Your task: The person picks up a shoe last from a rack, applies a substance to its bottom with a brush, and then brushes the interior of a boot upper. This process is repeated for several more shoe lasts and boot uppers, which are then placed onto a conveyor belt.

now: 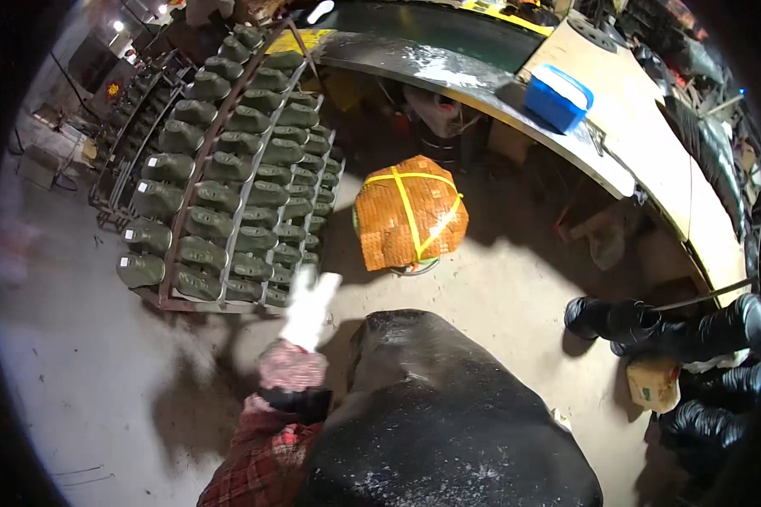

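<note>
My left hand (309, 309), in a white glove, reaches forward with its fingers stretched and apart, holding nothing that I can see. It is beside the lower right corner of a metal rack (171, 253) filled with rows of dark green shoes (201, 252). Glare washes out the glove's detail, and I cannot tell whether it touches the rack. Ahead of the hand stands a stool (406, 211) with an orange-brown padded cover tied by yellow straps. My right hand is not in view; a black apron (448, 414) fills the lower middle.
A long workbench (473, 89) curves across the far side and down the right, with a blue bin (558, 97) on it. Black boots (617, 319) lie on the floor at the right, near a tan package (653, 384). Another rack (135, 118) stands at the far left.
</note>
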Demonstrator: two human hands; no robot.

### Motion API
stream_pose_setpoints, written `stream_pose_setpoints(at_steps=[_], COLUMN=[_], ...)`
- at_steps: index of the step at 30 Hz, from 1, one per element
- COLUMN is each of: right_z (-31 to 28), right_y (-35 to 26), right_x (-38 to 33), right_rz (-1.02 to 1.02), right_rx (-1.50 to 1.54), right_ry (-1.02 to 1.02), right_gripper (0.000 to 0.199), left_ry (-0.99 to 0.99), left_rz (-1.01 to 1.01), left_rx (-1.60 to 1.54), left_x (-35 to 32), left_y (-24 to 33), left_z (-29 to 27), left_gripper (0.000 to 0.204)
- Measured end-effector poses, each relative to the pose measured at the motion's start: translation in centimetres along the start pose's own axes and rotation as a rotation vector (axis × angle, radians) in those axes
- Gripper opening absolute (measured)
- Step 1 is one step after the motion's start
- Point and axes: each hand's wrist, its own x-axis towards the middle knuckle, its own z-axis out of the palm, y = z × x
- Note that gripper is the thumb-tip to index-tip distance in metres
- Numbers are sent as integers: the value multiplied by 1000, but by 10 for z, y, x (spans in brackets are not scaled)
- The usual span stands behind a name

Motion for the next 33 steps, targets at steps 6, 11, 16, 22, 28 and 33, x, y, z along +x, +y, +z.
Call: stream_pose_setpoints(at_steps=[6,11,16,22,28,33], right_z=[-123,-170,-209,-297,-385,-422], right_y=[-90,-121,-142,-148,-186,-213], right_x=[50,101,148,244,373,467], right_rz=[288,225,135,-5,-195,-306], right_rx=[617,703,802,756,396,-192], right_ry=[65,285,225,398,611,696], right_gripper=[20,10,11,14,22,26], left_ry=[-377,-323,-508,-790,-638,-462], left_rz=[-29,60,202,317,323,169], left_rx=[267,547,567,639,459,507], left_x=[-45,-21,21,58,103,94], left_y=[54,134,174,260,303,298], left_z=[140,220,341,465,475,465], left_gripper=[83,79,74,73,64,64])
